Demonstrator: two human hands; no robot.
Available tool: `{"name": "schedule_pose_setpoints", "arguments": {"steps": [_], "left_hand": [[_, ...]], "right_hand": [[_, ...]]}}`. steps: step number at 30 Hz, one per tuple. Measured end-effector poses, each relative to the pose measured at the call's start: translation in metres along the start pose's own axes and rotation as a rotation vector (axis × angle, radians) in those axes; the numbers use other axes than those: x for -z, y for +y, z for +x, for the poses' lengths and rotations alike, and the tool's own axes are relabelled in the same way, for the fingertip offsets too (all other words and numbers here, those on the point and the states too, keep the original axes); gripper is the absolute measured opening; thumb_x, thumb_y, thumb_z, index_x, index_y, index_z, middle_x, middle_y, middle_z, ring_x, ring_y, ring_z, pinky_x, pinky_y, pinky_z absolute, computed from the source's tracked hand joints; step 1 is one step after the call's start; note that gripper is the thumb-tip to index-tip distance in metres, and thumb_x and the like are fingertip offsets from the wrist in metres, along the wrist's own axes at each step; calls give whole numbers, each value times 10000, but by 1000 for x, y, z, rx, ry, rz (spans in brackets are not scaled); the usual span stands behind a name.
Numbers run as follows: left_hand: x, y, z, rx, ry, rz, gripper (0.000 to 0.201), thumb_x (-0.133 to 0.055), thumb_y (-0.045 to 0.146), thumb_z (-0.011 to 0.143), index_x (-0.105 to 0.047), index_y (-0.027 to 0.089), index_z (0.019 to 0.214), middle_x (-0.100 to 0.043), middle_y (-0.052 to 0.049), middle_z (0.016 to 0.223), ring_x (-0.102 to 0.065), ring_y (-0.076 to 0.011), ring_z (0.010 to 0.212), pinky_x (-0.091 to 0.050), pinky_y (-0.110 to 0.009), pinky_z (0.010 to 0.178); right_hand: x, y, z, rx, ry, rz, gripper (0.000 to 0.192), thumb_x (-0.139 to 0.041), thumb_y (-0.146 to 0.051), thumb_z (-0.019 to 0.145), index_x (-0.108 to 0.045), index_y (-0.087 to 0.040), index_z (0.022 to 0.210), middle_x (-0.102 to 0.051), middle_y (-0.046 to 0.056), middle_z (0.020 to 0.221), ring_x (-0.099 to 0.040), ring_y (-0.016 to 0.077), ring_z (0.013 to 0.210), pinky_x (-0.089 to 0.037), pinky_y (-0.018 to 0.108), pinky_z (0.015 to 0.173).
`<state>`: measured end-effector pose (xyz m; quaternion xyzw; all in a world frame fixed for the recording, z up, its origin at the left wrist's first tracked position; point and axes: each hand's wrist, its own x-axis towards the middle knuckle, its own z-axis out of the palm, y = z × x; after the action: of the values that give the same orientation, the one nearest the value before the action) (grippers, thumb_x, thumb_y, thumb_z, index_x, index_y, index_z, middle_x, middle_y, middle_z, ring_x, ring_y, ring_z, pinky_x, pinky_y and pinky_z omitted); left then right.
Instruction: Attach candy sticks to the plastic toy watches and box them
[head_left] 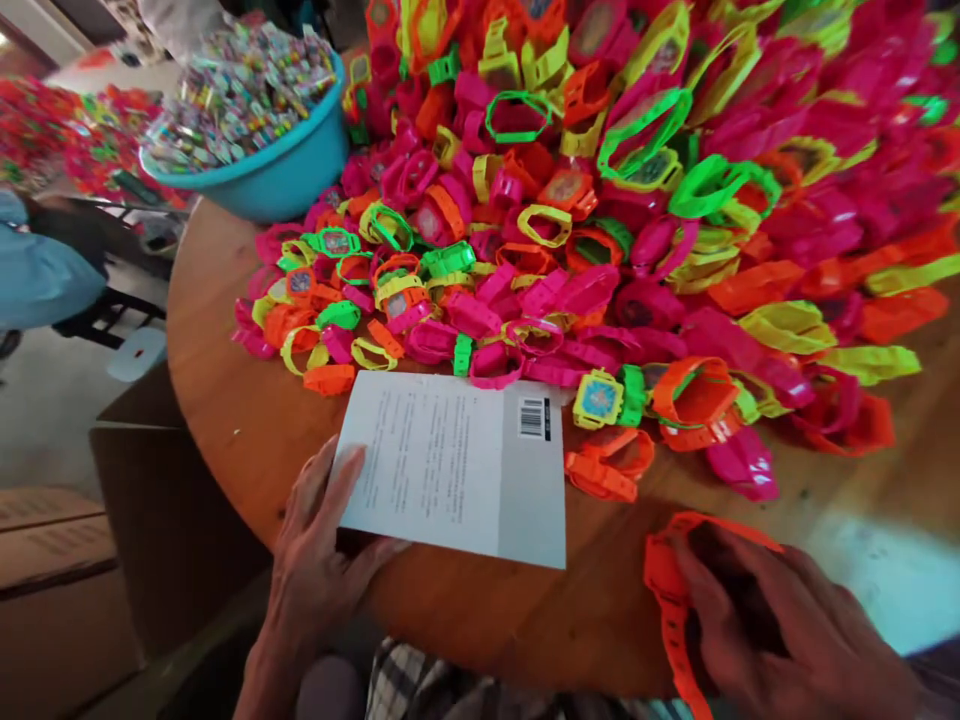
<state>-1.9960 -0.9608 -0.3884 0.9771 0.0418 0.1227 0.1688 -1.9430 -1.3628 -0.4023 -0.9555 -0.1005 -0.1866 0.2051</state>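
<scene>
My left hand [319, 560] rests on the near left corner of a white printed booklet [457, 465] that lies flat on the round wooden table [225, 400]. My right hand [780, 630] presses down on an orange toy watch strap [664, 590] at the table's near edge, fingers curled over it. Just beyond the booklet begins a big heap of plastic toy watches [600, 200] in pink, orange, yellow and green. A yellow watch with a blue face [598, 398] and a loose orange strap [604, 470] lie closest to the booklet.
A teal basin [285, 170] full of small printed inserts stands at the table's far left. Cardboard boxes [90, 560] sit on the floor to the left. Another person's blue sleeve [41, 275] shows at the left edge, with more coloured watches behind.
</scene>
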Motion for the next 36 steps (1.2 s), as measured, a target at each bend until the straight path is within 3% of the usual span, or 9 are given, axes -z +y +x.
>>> {"name": "schedule_pose_setpoints", "arguments": {"steps": [6, 13, 17, 22, 25, 28, 30, 32, 36], "left_hand": [[-3, 3, 4, -19, 50, -11, 869, -690, 636, 915, -353, 318, 1650, -443, -136, 1643, -503, -373, 1467, -505, -592, 1167], [-19, -2, 13, -50, 160, -63, 900, -695, 716, 869, -444, 239, 1589, -538, -167, 1555, -539, -367, 1421, -496, -589, 1165], [-22, -1, 16, -41, 175, -83, 933, -705, 723, 856, -445, 193, 1577, -535, -189, 1550, -519, -380, 1437, -488, -590, 1169], [-21, -5, 17, -43, 172, -97, 976, -776, 662, 827, -416, 171, 1590, -431, -232, 1625, -440, -397, 1508, -452, -601, 1199], [-16, -4, 14, -149, 295, -126, 933, -818, 564, 831, -422, 181, 1584, -401, -238, 1637, -400, -398, 1534, -429, -614, 1210], [-8, 20, 1, -284, 536, -151, 795, -827, 377, 855, -480, 198, 1548, -526, -209, 1531, -498, -377, 1452, -457, -604, 1176], [-7, 51, -13, -346, 575, -190, 745, -812, 284, 858, -509, 197, 1532, -603, -190, 1432, -573, -354, 1361, -503, -559, 1127], [-11, 87, -27, -422, 450, -243, 736, -806, 299, 864, -512, 180, 1529, -640, -186, 1369, -613, -341, 1289, -533, -521, 1086], [-35, 148, -37, -521, 44, -215, 717, -782, 459, 886, -535, 142, 1480, -700, -179, 1266, -662, -337, 1139, -567, -515, 995]], "right_hand": [[-6, -2, 6, -86, -34, 24, 452, -566, -540, 980, -680, -249, 1307, -739, 114, 966, -667, 332, 773, -497, 481, 699], [-15, -2, 14, -118, -9, 74, 568, -568, -672, 971, -696, -201, 1262, -707, 41, 812, -598, 173, 578, -465, 332, 555], [-24, 0, 21, -54, 43, 24, 494, -573, -635, 975, -725, -215, 1185, -727, 56, 850, -619, 193, 617, -442, 323, 564], [-28, -7, 25, -34, 3, 156, 318, -590, -486, 982, -724, -205, 1047, -718, 97, 991, -658, 230, 775, -477, 344, 654], [-26, -13, 28, -52, -8, 151, 352, -586, -420, 950, -679, -182, 1193, -710, 119, 1049, -645, 253, 775, -471, 377, 663], [-25, -18, 32, -45, -31, 138, 403, -550, -394, 936, -647, -188, 1269, -702, 144, 1104, -645, 284, 810, -475, 408, 689], [-26, -19, 35, -36, -40, 165, 306, -540, -377, 924, -671, -203, 1140, -701, 142, 1042, -644, 298, 831, -481, 424, 717], [-27, -18, 38, -43, -43, 197, 216, -547, -358, 902, -658, -216, 1021, -699, 138, 975, -645, 306, 838, -485, 436, 733], [-28, -18, 36, -115, 12, 335, 224, -570, -379, 864, -624, -220, 1013, -703, 119, 894, -647, 291, 765, -503, 440, 701]]}}
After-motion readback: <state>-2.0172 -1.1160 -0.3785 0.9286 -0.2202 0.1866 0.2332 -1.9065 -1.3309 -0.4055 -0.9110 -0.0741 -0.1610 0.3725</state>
